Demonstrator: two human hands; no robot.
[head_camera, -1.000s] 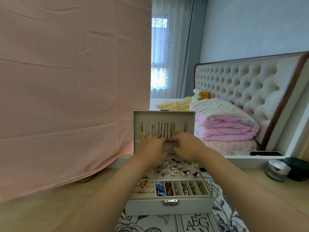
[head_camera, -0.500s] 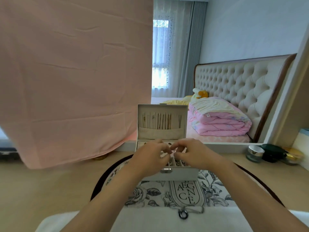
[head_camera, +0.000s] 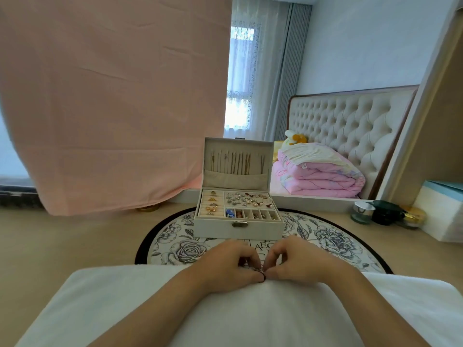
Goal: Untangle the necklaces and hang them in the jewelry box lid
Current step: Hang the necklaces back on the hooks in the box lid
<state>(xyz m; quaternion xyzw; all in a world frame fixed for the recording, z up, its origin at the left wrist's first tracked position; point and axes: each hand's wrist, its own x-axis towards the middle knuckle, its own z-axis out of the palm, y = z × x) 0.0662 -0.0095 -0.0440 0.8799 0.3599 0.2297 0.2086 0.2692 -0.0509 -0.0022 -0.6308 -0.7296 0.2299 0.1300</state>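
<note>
A white jewelry box [head_camera: 238, 227] stands open on a round floral mat [head_camera: 325, 241]. Its upright lid [head_camera: 268, 146] carries several thin gold necklaces [head_camera: 238, 162] hanging side by side above a fabric pocket. The tray below holds rings, earrings and small compartments. In front of the box, my left hand [head_camera: 225, 262] and my right hand [head_camera: 298, 261] meet fingertip to fingertip over a white cloth [head_camera: 125, 296]. They pinch a small dark jewelry piece [head_camera: 261, 274] between them; it is mostly hidden by the fingers.
A pink sheet [head_camera: 112, 101] hangs at the left over a mirror. The mirror shows a bed with a folded pink quilt [head_camera: 320, 176]. Small jars [head_camera: 363, 212] and a white-and-teal box [head_camera: 443, 211] stand at the right on the wooden top.
Both hands pulled back from the box lid, down over the tray and onto the white cloth near me. The view drew back, so the box now looks farther away.
</note>
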